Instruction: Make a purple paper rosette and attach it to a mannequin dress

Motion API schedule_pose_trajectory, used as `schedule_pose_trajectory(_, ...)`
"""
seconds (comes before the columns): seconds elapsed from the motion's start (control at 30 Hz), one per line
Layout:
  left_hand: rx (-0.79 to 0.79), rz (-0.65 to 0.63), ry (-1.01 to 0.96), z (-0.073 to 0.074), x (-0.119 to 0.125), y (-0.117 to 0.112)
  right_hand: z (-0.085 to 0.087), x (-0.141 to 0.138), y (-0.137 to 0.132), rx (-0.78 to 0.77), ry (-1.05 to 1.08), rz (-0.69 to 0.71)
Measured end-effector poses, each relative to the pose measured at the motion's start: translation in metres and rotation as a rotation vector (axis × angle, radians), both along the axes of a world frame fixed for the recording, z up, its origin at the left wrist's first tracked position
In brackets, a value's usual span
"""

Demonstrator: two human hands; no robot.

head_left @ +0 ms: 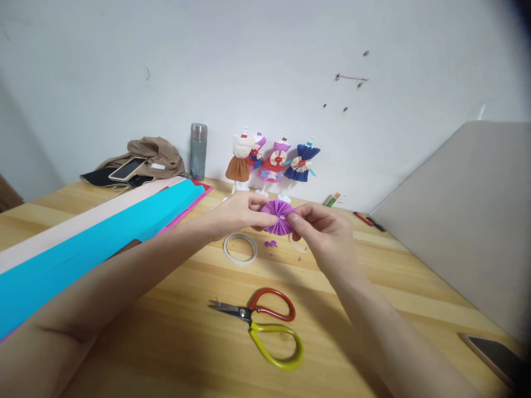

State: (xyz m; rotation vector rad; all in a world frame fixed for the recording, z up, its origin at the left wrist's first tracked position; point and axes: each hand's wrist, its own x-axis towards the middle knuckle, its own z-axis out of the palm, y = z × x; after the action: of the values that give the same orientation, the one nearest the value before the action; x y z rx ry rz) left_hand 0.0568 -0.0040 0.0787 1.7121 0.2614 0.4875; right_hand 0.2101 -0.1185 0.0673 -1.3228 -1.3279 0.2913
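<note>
Left hand [238, 215] and right hand [326, 232], fingers closed in pinch grips, hold the purple pleated paper rosette [277, 213] between them above the surface [186, 331]. Apply even pressure at the centre so the pleats do not spring apart. The tape roll [240, 247] lies just beneath, the scissors [265, 323] nearer.

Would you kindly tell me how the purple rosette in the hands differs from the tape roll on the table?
The purple rosette is pleated and filled in; the tape roll is a smooth, pale, open ring. The purple rosette is pinched in the air by fingers of the left hand and right hand; the tape roll lies flat on the table, untouched. Both are round.
</note>
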Motion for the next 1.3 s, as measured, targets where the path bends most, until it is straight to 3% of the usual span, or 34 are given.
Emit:
schedule_pose_trajectory(0.17,-0.19,-0.097,-0.071,-0.005,0.003,-0.004,-0.001,-0.003,0.0,-0.003,0.059,0.03)
schedule_pose_trajectory(0.3,-0.2,-0.082,-0.072,-0.006,0.003,-0.006,-0.002,0.0,0.0,-0.01,0.037,0.029)
schedule_pose_trajectory(0.43,-0.122,0.002,-0.08,-0.002,0.002,-0.004,-0.005,0.002,0.0,0.049,-0.04,-0.022)
schedule_pose_trajectory(0.57,0.074,0.068,0.042,0.009,-0.002,-0.01,-0.006,0.002,-0.001,0.138,-0.097,-0.069)
schedule_pose_trajectory(0.67,0.204,0.068,0.1,0.014,-0.005,-0.014,-0.006,0.0,-0.001,0.117,-0.189,-0.077)
schedule_pose_trajectory(0.93,0.082,0.063,0.002,0.007,-0.001,-0.006,-0.008,0.001,-0.003,0.146,-0.215,-0.092)
schedule_pose_trajectory(1.3,0.401,0.04,0.044,0.01,-0.004,-0.02,-0.006,-0.004,-0.004,0.159,-0.328,-0.05)
